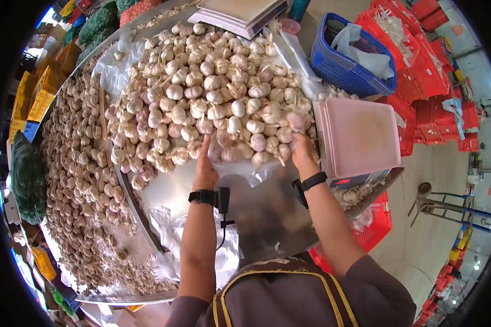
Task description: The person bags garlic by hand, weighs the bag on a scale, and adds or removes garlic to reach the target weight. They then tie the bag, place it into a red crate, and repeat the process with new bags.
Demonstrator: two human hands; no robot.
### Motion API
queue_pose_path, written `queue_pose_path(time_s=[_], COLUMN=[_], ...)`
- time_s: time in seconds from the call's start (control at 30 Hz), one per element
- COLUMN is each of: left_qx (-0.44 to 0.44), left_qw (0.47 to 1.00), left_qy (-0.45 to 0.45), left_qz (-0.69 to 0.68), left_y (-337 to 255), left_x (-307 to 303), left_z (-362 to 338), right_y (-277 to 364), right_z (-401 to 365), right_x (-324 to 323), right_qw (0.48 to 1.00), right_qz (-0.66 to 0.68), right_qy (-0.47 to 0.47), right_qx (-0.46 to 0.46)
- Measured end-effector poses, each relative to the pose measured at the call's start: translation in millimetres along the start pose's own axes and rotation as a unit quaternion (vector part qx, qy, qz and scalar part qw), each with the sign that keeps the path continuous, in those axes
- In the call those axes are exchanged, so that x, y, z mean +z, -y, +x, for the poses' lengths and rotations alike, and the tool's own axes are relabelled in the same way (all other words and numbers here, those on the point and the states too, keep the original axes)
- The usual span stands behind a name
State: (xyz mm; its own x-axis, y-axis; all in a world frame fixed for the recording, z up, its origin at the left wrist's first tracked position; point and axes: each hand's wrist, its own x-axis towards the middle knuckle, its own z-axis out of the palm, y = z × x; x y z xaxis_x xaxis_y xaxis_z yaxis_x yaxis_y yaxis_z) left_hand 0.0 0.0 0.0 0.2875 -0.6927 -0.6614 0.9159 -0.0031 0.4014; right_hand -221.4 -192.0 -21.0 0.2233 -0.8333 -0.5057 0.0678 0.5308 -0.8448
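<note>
A large heap of garlic bulbs (207, 92) covers the metal table (188, 185). At the heap's near edge my left hand (204, 166) touches a clear plastic bag (252, 173) with several bulbs in or over it; its fingers are partly hidden by the bag and bulbs. My right hand (304, 152) is at the right side of the same bulbs, its fingers curled against a garlic bulb (297, 121) and partly hidden. Both wrists wear black straps. Just right of my right hand stands a scale with a pink tray (363, 136).
Smaller garlic bulbs (76, 163) fill the left section behind a metal divider. A white scale (240, 13) stands at the far edge. A blue basket (354, 71), red crates (420, 60) and a stool (424, 189) are at right. White plastic bags (229, 245) lie near my left forearm.
</note>
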Motion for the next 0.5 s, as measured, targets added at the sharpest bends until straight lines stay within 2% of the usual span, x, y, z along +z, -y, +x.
queue_pose_path(time_s=[0.03,0.07,0.1,0.17,0.2,0.23,0.3,0.33,0.37,0.43,0.5], left_qx=[0.02,0.041,0.055,0.092,0.098,0.094,0.224,0.25,0.273,0.316,0.311], left_qw=[1.0,0.999,0.997,0.989,0.975,0.976,0.928,0.917,0.905,0.879,0.878], left_qy=[-0.003,-0.007,-0.012,0.005,-0.039,-0.041,-0.099,-0.121,-0.143,-0.153,-0.14], left_qz=[0.015,0.028,0.044,0.115,0.196,0.191,0.281,0.286,0.293,0.323,0.336], left_y=[-2.9,-3.4,-33.8,-42.5,-45.9,-37.8,-25.1,-26.1,-28.2,-32.8,-39.8], left_x=[-0.4,-2.5,3.7,15.7,13.1,4.9,-7.8,-6.7,-5.3,6.6,27.5], left_z=[-1.9,-5.9,-7.0,-35.9,-53.8,-64.6,-81.5,-95.0,-111.9,-144.6,-181.5], right_y=[2.6,-0.2,13.7,44.0,45.2,44.1,48.1,59.3,70.3,101.6,134.1], right_z=[4.5,3.5,2.8,-25.0,-32.4,-40.7,-54.8,-67.7,-80.5,-109.0,-137.0], right_x=[0.4,1.5,39.7,61.2,63.1,56.0,38.5,37.0,36.6,26.9,16.3], right_qw=[0.991,0.978,0.981,0.98,0.984,0.984,0.996,0.988,0.992,0.983,0.966], right_qz=[-0.129,-0.184,-0.164,-0.067,0.001,-0.005,0.027,0.097,0.084,0.079,0.066], right_qy=[0.024,0.037,0.046,0.155,0.161,0.16,0.075,0.114,0.086,0.162,0.245], right_qx=[-0.033,-0.087,-0.088,-0.105,-0.077,-0.074,-0.044,-0.025,-0.025,-0.031,-0.054])
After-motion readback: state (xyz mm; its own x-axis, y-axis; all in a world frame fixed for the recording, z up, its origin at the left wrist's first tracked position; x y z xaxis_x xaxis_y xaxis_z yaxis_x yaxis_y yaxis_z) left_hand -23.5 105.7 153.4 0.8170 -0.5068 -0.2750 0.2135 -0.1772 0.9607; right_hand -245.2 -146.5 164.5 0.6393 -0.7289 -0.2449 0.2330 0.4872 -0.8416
